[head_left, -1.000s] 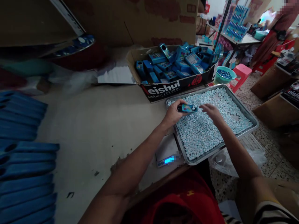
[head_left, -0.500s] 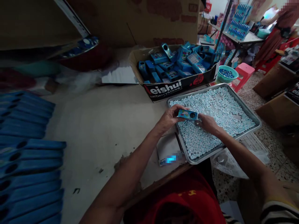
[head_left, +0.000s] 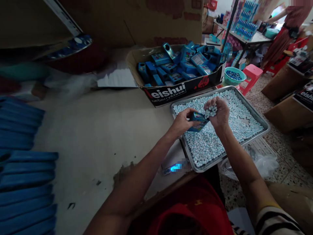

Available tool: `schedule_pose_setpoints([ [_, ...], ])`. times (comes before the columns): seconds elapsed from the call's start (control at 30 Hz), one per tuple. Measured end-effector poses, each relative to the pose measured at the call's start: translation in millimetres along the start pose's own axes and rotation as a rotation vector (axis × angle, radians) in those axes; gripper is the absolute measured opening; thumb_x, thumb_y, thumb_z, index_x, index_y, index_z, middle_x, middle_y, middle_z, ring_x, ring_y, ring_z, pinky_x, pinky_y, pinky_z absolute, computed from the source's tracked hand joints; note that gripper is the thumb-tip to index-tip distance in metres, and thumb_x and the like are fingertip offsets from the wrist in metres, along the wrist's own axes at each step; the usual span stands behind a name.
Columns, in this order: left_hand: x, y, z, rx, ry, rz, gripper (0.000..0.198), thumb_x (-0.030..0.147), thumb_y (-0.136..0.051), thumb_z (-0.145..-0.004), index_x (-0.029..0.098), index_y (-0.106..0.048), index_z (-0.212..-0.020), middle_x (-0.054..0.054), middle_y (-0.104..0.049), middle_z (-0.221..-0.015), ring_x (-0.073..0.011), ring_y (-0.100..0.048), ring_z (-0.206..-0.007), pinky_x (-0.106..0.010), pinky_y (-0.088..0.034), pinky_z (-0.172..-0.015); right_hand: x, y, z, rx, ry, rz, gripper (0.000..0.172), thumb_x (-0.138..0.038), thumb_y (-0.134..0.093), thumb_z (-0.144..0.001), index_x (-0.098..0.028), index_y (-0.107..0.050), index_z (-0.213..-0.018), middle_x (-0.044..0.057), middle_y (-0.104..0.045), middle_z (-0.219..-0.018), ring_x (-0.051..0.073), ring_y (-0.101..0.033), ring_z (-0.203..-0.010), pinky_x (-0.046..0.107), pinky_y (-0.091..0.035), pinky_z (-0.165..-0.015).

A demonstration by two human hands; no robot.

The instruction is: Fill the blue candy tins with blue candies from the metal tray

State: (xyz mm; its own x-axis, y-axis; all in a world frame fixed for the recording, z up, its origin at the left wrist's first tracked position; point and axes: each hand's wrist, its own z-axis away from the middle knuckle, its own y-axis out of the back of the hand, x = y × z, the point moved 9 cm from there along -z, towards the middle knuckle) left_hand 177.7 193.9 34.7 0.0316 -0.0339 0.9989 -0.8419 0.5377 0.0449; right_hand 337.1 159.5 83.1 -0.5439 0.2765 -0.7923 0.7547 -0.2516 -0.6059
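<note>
My left hand (head_left: 181, 122) grips a small blue candy box (head_left: 197, 122) above the left side of a metal tray (head_left: 201, 168). Pale blue and white candies (head_left: 207, 148) are spread over most of that tray. Close beside the box, my right hand (head_left: 220, 112) is turned palm up with its fingers curled round a handful of candies (head_left: 210, 111). These lie at the box's right end; whether any are passing into it I cannot tell. On the table under my left forearm sits a scale (head_left: 174, 167) with a lit display.
Behind the tray stands a carton (head_left: 168, 94) full of blue boxes (head_left: 176, 63). Rows of blue boxes (head_left: 26, 176) line the left side. At the right are a teal basin (head_left: 241, 79), a pink stool (head_left: 251, 76) and cartons (head_left: 288, 112). A person (head_left: 292, 26) stands at a far table.
My right hand has come up from the candies, turned over, and now shows a handful beside the box. The box has tilted in my left hand. The whole view has shifted slightly.
</note>
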Motion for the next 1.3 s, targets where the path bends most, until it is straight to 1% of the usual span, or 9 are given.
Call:
schedule_pose_setpoints([
  [0.17,1.3,0.5,-3.5,0.042,-0.016,-0.085,0.049,0.022,-0.098,-0.064,0.021,-0.077,-0.109,-0.005,-0.081,-0.107,-0.0258,-0.075,-0.107,-0.037,-0.058,-0.098,-4.4,0.4,-2.6,0.047,0.088,0.031,0.060,-0.062,-0.069,-0.105,-0.025,-0.047,-0.063,-0.004,-0.040,-0.062,0.012,-0.043,-0.058,0.028,-0.046,-0.059],
  [0.33,3.8,11.7,0.6,0.080,-0.073,-0.008,0.050,0.019,-0.097,-0.066,0.022,-0.078,-0.112,-0.004,-0.079,-0.108,-0.0242,-0.072,-0.106,-0.037,-0.057,-0.097,14.7,64.0,-19.4,0.366,-0.147,-0.066,0.051,-0.057,-0.072,-0.103,-0.025,-0.049,-0.072,-0.007,-0.042,-0.059,0.010,-0.037,-0.051,0.022,-0.036,-0.047],
  [0.5,-19.4,12.2,0.6,0.031,-0.035,0.334,0.059,0.028,-0.106,-0.058,0.020,-0.074,-0.107,-0.004,-0.080,-0.111,-0.0219,-0.073,-0.104,-0.035,-0.057,-0.100,20.5,124.6,-8.2,0.581,-0.236,0.124,0.029,-0.043,-0.086,-0.085,-0.025,-0.063,-0.087,-0.002,-0.065,-0.081,0.013,-0.062,-0.073,0.024,-0.057,-0.068],
  [0.63,-27.1,3.1,2.5,-0.008,-0.037,0.438,0.061,0.026,-0.108,-0.059,0.021,-0.074,-0.109,-0.004,-0.082,-0.118,-0.0224,-0.075,-0.109,-0.034,-0.059,-0.101,7.8,123.0,-5.7,0.423,-0.133,0.364,0.037,-0.048,-0.089,-0.070,-0.027,-0.069,-0.092,-0.001,-0.076,-0.106,0.019,-0.068,-0.100,0.028,-0.057,-0.081],
  [0.73,-17.8,8.7,13.0,-0.025,-0.059,0.430,0.058,0.026,-0.108,-0.060,0.022,-0.076,-0.108,-0.004,-0.083,-0.119,-0.0233,-0.077,-0.111,-0.033,-0.059,-0.098,3.0,113.4,-5.3,0.307,-0.118,0.566,0.042,-0.058,-0.090,-0.067,-0.028,-0.070,-0.090,-0.002,-0.076,-0.104,0.020,-0.066,-0.105,0.028,-0.054,-0.083],
  [0.9,4.9,59.7,63.7,0.100,-0.110,0.352,0.055,0.024,-0.107,-0.064,0.022,-0.076,-0.109,-0.007,-0.084,-0.126,-0.0252,-0.078,-0.117,-0.034,-0.060,-0.102,14.4,108.7,-5.7,0.195,-0.172,0.662,0.050,-0.064,-0.091,-0.064,-0.027,-0.071,-0.089,-0.002,-0.071,-0.091,0.018,-0.065,-0.094,0.030,-0.053,-0.085],
  [1.03,3.3,92.0,122.7,0.248,-0.039,0.293,0.053,0.022,-0.106,-0.063,0.021,-0.076,-0.107,-0.007,-0.085,-0.123,-0.0231,-0.079,-0.110,-0.031,-0.063,-0.096,20.2,106.4,-14.1,0.087,-0.123,0.794,0.047,-0.066,-0.085,-0.072,-0.025,-0.072,-0.092,0.000,-0.070,-0.092,0.019,-0.064,-0.090,0.033,-0.053,-0.087],
  [1.17,-6.1,98.3,162.6,0.339,0.035,0.284,0.048,0.023,-0.104,-0.067,0.023,-0.076,-0.107,-0.006,-0.085,-0.120,-0.0215,-0.079,-0.105,-0.029,-0.064,-0.090,22.8,83.2,-14.6,-0.098,0.021,1.344,0.052,-0.068,-0.075,-0.089,-0.023,-0.078,-0.116,0.014,-0.075,-0.127,0.034,-0.067,-0.121,0.051,-0.053,-0.109],
  [1.3,-3.5,102.2,168.9,0.368,0.024,0.260,0.049,0.024,-0.104,-0.066,0.023,-0.075,-0.107,-0.006,-0.085,-0.119,-0.0231,-0.079,-0.110,-0.032,-0.064,-0.096,56.7,52.8,23.0,-0.449,0.002,1.967,0.072,-0.060,-0.079,-0.096,-0.021,-0.064,-0.155,0.026,-0.058,-0.164,0.050,-0.050,-0.150,0.066,-0.042,-0.121],
])
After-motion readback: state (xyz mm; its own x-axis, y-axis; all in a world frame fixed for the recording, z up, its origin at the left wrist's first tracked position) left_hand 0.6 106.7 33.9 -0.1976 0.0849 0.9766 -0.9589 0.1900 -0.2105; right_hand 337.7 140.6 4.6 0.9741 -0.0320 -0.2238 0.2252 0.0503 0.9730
